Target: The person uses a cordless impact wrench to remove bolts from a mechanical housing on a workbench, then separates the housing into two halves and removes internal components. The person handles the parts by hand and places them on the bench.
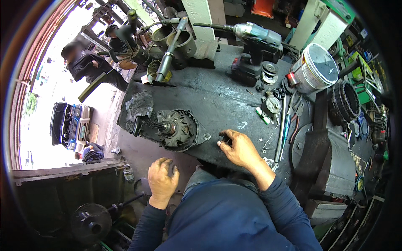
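An alternator half (179,129), with a finned rotor and a shaft pointing up, sits at the bench's near left edge. My left hand (162,180) hangs just in front of it, off the bench. Its fingers curl loosely, the thumb stands apart, and I see nothing held. To the right of the housing's mounting ear, my right hand (239,149) is low over the bench's front edge. Dark fingertips are bent there, with a gap between thumb and forefinger. No object shows in that hand, though its palm side is hidden.
On the dark workbench (201,98) stand a cordless impact wrench (255,46), a white bucket (314,69) and metal cylinders (181,46). Pliers (298,111), a screwdriver (286,127) and small parts lie right. A crumpled plastic bag (139,103) is at left. People and a vehicle (71,125) are beyond.
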